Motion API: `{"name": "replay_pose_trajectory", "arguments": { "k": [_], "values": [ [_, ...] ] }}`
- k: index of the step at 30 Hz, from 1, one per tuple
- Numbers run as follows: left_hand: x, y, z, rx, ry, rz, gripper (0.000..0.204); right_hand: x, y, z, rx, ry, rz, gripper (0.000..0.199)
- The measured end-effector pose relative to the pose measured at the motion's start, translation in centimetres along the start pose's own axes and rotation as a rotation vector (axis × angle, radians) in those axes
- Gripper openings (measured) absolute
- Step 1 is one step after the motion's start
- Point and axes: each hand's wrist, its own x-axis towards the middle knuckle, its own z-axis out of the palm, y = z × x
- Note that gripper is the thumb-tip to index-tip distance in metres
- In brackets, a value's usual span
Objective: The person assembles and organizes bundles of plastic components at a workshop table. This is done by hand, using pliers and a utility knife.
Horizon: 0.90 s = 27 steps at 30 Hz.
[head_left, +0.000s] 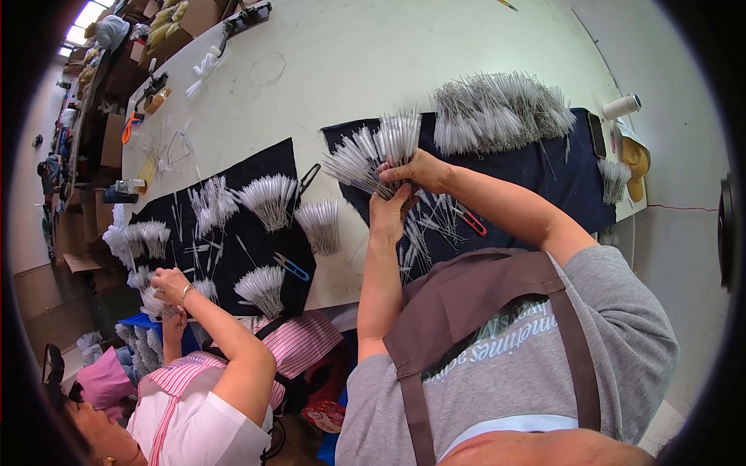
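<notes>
Both my hands are together over the dark cloth [536, 182], closed around the wire stems of a fanned bunch of thin white-bristled wire brushes [357, 159]. My left hand [391, 211] grips the stems from below. Beside it, my right hand [420, 172] has its fingers wrapped around the same stems, and the bristle ends point up and away from me. Loose brushes [435, 217] lie just under my hands, next to a pair of red-handled thread snips [472, 220]. Beyond my right forearm a large pile of similar brushes [501, 113] covers the cloth's far edge.
At my left a co-worker's hand [172, 286] handles brushes over another dark cloth [268, 167]. Brush bundles [268, 202], blue snips [294, 266] and black snips [309, 179] lie there. A phone [596, 136] and white cylinder [622, 106] are at the right of the pale table [350, 62].
</notes>
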Motion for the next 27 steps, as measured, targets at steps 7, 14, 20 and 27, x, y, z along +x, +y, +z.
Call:
{"name": "replay_pose_trajectory", "arguments": {
  "k": [7, 14, 20, 27],
  "values": [
    [-0.8, 0.7, 0.7, -0.144, -0.131, 0.096, 0.041, 0.0, -0.3, 0.0, 0.062, 0.047, -0.032, 0.014],
    [-0.3, 0.3, -0.1, -0.107, -0.068, 0.103, 0.028, -0.4, -0.4, -0.4, 0.228, -0.033, 0.06, 0.019],
    [-0.1, 0.1, -0.9, -0.114, -0.003, 0.1, 0.022, -0.3, 0.6, -0.5, 0.222, -0.068, 0.035, 0.023],
    [-0.2, -0.9, -1.6, -0.097, 0.03, 0.123, 0.019, 0.2, 2.2, -0.7, 0.25, -0.024, 0.006, 0.022]
  ]
}}
